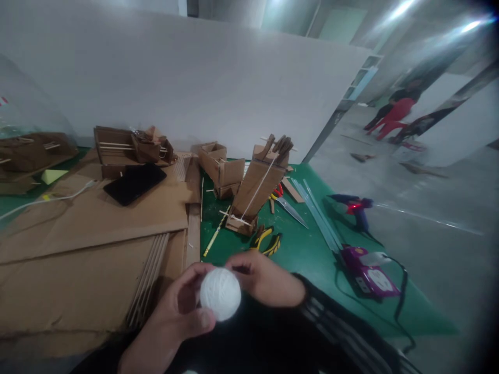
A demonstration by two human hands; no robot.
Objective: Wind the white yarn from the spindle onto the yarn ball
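A ball of white string [221,294] is held close to the body at the bottom centre. My left hand [179,311] wraps its thumb and fingers around the ball's left side. My right hand [265,275] is at the ball's upper right, its fingers bent together in a pinch; what lies between the fingertips is too small to make out. Beyond the hands stands a cardboard structure [255,189] with a white string along its face and sticks through it. Yellow-and-black pliers [267,241] lie just behind my right hand.
Cardboard sheets [156,218] and a black phone [136,183] cover the left side. Scissors [290,210], clear glue sticks [317,215], a glue gun [356,208] and a purple power strip [368,272] are on the right. A cardboard box [117,145] stands at the back left.
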